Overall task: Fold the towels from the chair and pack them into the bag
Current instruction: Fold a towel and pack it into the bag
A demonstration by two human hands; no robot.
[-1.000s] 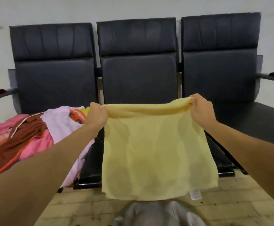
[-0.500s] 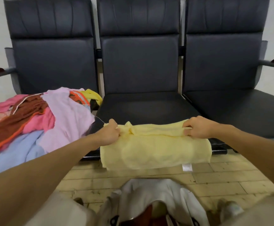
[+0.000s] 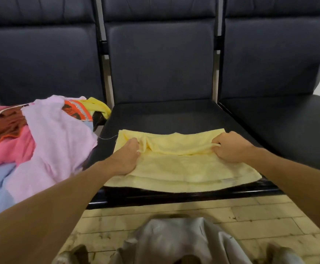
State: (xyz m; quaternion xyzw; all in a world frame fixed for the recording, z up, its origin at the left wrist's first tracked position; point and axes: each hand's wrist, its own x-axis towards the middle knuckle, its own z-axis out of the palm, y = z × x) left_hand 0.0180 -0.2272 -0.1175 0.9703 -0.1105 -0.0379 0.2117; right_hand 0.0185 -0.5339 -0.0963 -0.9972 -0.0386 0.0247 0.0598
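yellow towel (image 3: 184, 168) lay frontmost on the middle seat (image 3: 165, 115), bare behind it; left hand (image 3: 126, 157) and right hand (image 3: 229, 147) pinched its fold.

Three chairs (image 3: 41, 60) (image 3: 161, 60) (image 3: 269, 60), two hands (image 3: 126, 159) (image 3: 229, 147), one bag (image 3: 174, 242)

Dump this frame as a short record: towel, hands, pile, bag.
item: yellow towel, folded over, lying flat on the middle seat
left: left hand grips the fold at the towel's left end
right: right hand grips the fold at the right end
backlog: pile of unfolded towels, left of the yellow one
target: grey bag on the floor, blurred; towel not in it yet
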